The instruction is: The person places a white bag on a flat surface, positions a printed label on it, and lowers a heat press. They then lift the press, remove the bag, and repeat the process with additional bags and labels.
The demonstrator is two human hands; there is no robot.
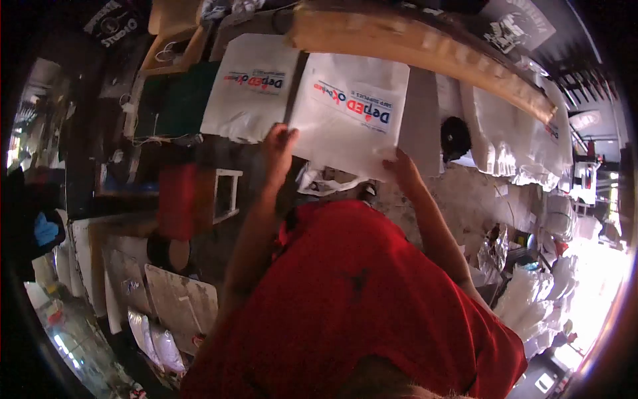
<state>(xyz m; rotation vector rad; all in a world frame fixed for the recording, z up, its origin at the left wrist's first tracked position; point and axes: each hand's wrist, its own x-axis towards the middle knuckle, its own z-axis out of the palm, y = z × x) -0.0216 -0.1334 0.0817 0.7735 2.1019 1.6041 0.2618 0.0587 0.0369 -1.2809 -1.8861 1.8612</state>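
Note:
A flat white plastic bag (345,136) lies in front of me on the work surface, its blue and red lettering upside down from my side. My left hand (280,144) is closed at the bag's near left corner. At the near right corner, my right hand (399,165) pinches the edge, with the thumb on top. Just left of this bag lies a second white bag (239,110) with the same print. Its near edge is crinkled and close to my left hand.
A long wooden beam (412,53) crosses above the bags' far edge. More white bags (495,126) lie at the right, beside a round black object (455,138). A dark green panel (174,100) is at the left, with a red stool-like object (177,199) lower down.

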